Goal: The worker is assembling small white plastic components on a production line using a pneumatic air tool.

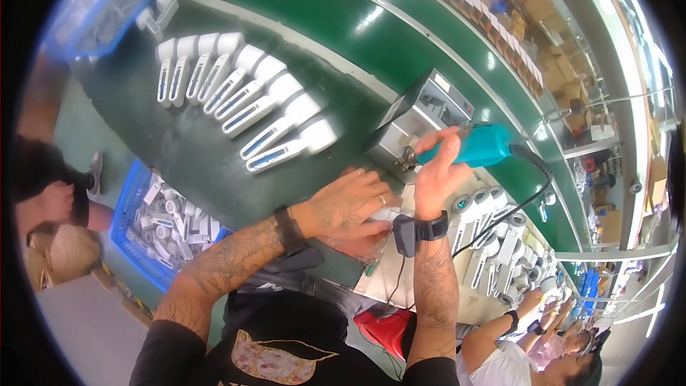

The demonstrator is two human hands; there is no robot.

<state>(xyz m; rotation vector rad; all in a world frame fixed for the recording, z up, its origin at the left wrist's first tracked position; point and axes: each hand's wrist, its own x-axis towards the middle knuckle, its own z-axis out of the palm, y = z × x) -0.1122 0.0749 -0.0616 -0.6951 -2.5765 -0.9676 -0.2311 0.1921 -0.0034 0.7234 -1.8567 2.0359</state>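
My right hand (437, 175) is closed around a teal electric screwdriver (486, 144). Its front end points left, at the screw feeder (429, 109), a grey metal box with an open top. A black cord runs from the driver's back end. Low over the bench edge, my left hand (350, 204) has its fingers bent around a white plastic piece (386, 213); the hand covers most of it. Beyond my left hand, several white handheld devices with long handles (275, 154) lie fanned out on the green bench (214, 164).
A blue basket (118, 232) full of white parts stands left of me, and another blue basket (78, 46) sits at the far left. More white devices (493, 243) crowd the pale board at right. Co-workers (500, 357) sit at lower right; another person (53, 200) is at left.
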